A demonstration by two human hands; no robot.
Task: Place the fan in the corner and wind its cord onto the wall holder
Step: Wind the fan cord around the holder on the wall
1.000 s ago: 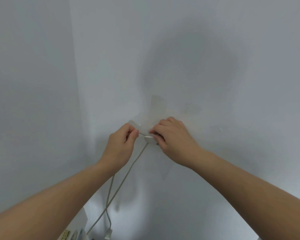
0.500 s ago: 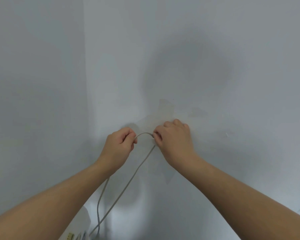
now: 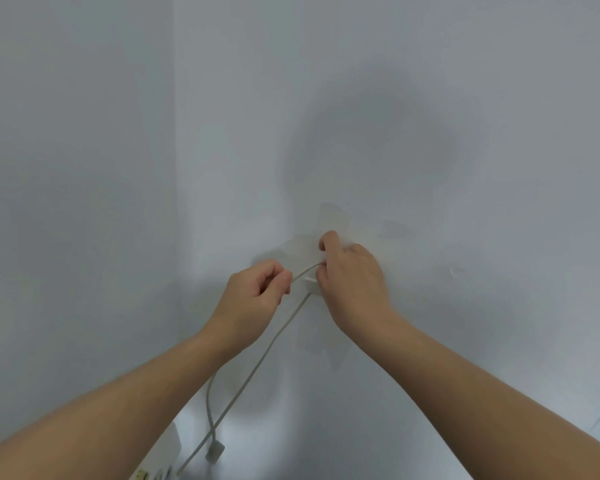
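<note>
Nearest, at the bottom left edge: a sliver of white plastic casing with small coloured labels (image 3: 160,462), probably the fan, standing close by the meeting of two pale grey painted walls (image 3: 84,168). Just right of it, hanging free, a small white plug (image 3: 215,451) on the end of a thin pale grey round cord (image 3: 274,341). Climbs from there in two strands towards the hands.

Farther up, the left hand (image 3: 253,296), fingers curled, thumb and forefinger pinching the cord at the left foot of a short arch. Right of that, up against the far wall, the right hand (image 3: 354,282), fingertips narrowed on the other end of the arch, holding it just above a small white plastic wall holder (image 3: 310,284), mostly hidden behind the fingers. Number of turns on the wall holder: impossible to tell. Behind and above, patches of clear tape (image 3: 329,216) stuck flat to the wall.

Step in hand, by judgement: winding the cord, fan placement seemingly done. Next move likely calls for a taut strand from the left hand, a lead round the wall holder, then feeding up the slack and plug without slipping the loop off.
</note>
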